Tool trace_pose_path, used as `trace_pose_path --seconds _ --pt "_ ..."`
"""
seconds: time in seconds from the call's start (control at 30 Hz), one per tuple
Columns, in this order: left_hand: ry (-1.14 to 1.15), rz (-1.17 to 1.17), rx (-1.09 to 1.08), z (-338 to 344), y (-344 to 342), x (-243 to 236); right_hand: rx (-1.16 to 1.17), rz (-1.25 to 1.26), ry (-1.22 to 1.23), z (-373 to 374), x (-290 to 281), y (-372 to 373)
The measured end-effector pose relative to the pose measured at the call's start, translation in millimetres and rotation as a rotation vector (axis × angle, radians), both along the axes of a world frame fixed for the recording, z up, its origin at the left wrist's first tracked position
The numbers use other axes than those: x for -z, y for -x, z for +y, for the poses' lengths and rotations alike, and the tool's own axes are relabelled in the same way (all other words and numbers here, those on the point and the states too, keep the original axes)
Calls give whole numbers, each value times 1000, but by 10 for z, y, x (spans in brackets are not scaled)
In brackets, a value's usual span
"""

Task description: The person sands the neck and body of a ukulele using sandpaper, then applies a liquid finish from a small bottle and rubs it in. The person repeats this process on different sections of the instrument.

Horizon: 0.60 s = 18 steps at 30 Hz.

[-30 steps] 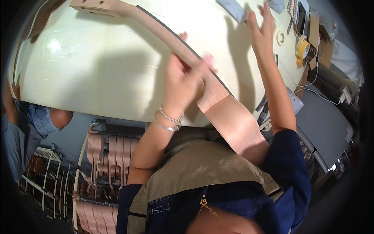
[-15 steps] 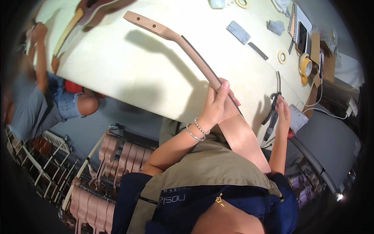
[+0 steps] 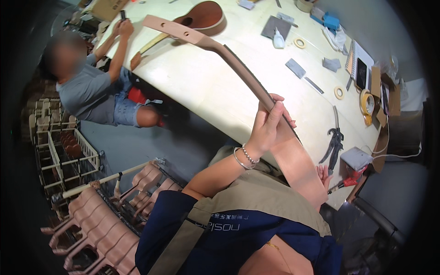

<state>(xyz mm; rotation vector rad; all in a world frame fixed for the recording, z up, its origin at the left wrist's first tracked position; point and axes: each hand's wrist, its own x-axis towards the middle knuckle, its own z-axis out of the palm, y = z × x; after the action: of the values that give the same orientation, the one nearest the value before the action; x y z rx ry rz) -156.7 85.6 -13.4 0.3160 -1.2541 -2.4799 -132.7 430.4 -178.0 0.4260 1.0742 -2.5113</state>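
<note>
An unfinished ukulele (image 3: 295, 160) of bare pale wood slants across the middle, side toward me. Its headstock (image 3: 172, 30), with two holes visible, points to the far left, and a dark fretboard edge runs along the neck. My left hand (image 3: 270, 123), with bracelets at the wrist, is closed round the neck where it meets the body. At the body's near right end, the fingers of my right hand (image 3: 324, 176) rest against the wood; the rest of that hand is hidden behind it. A black bar clamp (image 3: 334, 143) lies on the table beyond it.
On the pale table (image 3: 220, 96) lie abrasive pads (image 3: 295, 68), a metal strip (image 3: 314, 85), tape rolls (image 3: 339, 93), a glue bottle (image 3: 278, 40) and a phone (image 3: 361, 73). A co-worker (image 3: 91, 91) sits left, near another ukulele (image 3: 208, 20). Racks of wooden parts (image 3: 98, 215) stand lower left.
My right hand has come from beside the clamp to the ukulele's near end. My left hand keeps its hold on the neck. The view has swung, showing more of the table and co-worker.
</note>
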Motion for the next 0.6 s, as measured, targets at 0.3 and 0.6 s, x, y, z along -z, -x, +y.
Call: trace_pose_path --seconds 0.3,0.6 --pt "-50 -137 -191 -122 -168 -282 239 35 -256 -778 -997 62" --pt "100 -71 -112 -457 -430 -381 51 -54 -25 -1004 -1275 244"
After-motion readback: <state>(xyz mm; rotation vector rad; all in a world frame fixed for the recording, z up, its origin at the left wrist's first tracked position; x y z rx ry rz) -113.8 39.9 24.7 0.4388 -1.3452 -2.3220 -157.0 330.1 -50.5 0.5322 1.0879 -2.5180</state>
